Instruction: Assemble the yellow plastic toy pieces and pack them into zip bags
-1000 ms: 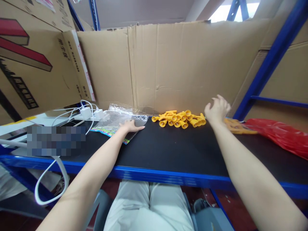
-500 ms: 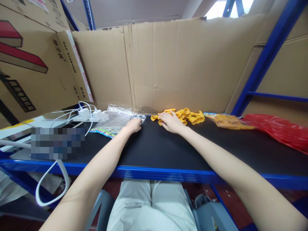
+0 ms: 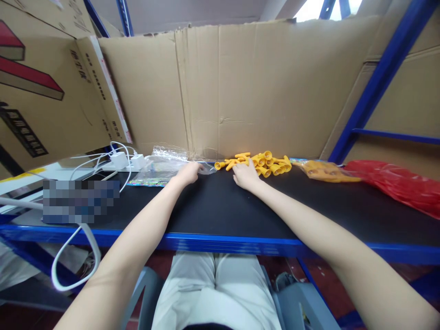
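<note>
While left hand (image 3: 187, 174) is pinching a clear bag (image 3: 161, 166), right hand (image 3: 244, 176) is covering yellow toys (image 3: 271, 163), grip unclear.

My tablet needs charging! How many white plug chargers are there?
2. The small white plastic charger blocks sit side by side at the back left of the black shelf: one, the other beside the clear plastic bag. Others may be hidden.

yellow parts (image 3: 264, 163): glossy plastic | bag (image 3: 165, 165): clear crinkled film | shelf top (image 3: 223, 206): matt black | backing (image 3: 240, 91): creased cardboard
</note>
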Demonstrator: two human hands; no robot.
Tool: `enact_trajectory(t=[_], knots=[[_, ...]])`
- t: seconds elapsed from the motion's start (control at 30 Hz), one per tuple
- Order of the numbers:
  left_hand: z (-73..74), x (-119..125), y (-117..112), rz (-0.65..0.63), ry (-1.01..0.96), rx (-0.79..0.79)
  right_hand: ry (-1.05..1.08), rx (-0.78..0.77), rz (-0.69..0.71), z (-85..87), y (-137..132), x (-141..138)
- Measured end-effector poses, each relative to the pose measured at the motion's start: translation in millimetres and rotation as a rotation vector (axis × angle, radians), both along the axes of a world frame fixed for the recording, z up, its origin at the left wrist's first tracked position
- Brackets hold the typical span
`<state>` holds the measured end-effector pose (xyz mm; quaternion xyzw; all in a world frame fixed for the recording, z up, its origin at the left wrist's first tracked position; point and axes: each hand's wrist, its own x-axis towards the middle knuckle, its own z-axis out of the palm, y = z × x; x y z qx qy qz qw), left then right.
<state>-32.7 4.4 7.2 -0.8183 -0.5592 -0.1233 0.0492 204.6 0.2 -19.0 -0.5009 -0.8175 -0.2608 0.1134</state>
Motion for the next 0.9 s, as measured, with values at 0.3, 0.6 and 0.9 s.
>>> enact_trajectory(t=[0.3,0.6,0.9], knots=[[1.0,-5.1,4.6,-0.048,-0.061,-0.055,-0.014,-0.028,-0.078,5.2,-1.0,1.8],[-3.2,2.7,1.6,0.098,-0.054,-0.037,0.235,-0.224,0.082,13.9,6.1,9.9],[-17.4,9.3,3.6,0.160,0.036,-0.049,0.124,-0.360,0.154,9.1,16.6,21.3]])
